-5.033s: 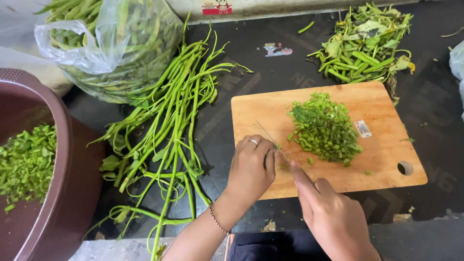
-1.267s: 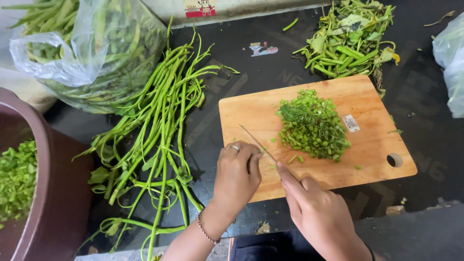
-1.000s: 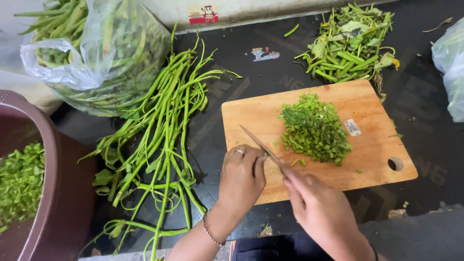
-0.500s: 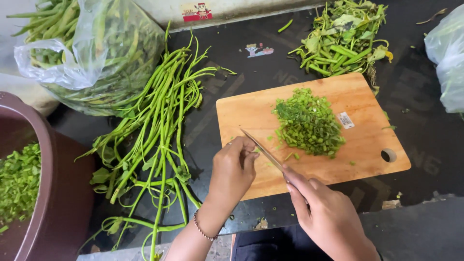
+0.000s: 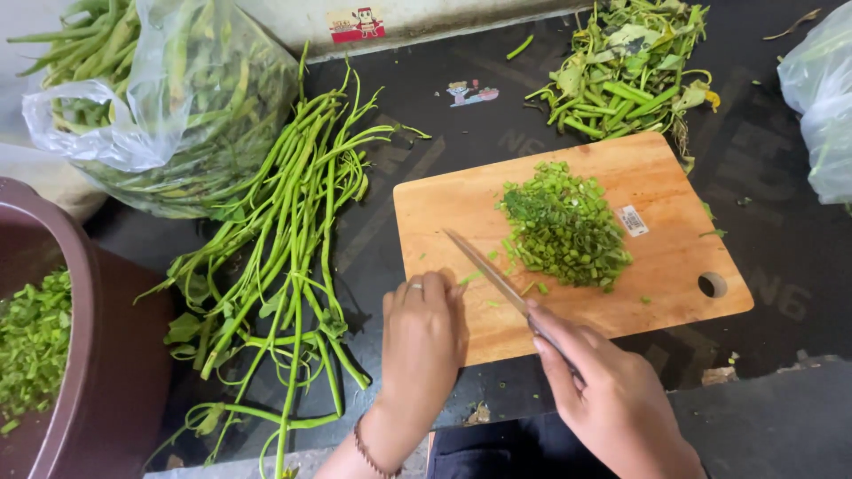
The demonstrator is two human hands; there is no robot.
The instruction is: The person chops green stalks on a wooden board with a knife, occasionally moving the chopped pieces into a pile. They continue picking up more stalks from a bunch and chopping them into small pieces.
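A wooden cutting board (image 5: 674,266) lies on the dark floor mat with a heap of chopped green stems (image 5: 564,226) on it. My right hand (image 5: 612,399) grips a knife (image 5: 484,266) whose blade lies flat over the board's left part, pointing up-left. At the board's near left corner rests my left hand (image 5: 422,341), fingers curled, a ring on one finger, holding nothing that I can see. A loose bundle of long green stems (image 5: 284,239) lies left of the board.
A clear plastic bag of green vegetables (image 5: 169,98) sits at the top left. A maroon basin (image 5: 80,355) with chopped greens stands at the left edge. Trimmed leaves and stems (image 5: 630,66) pile beyond the board. Another plastic bag (image 5: 821,98) is at the right edge.
Over the last five seconds my right hand has lifted the knife so its blade lies over the board's left part. The left hand has shifted slightly toward the board's left corner.
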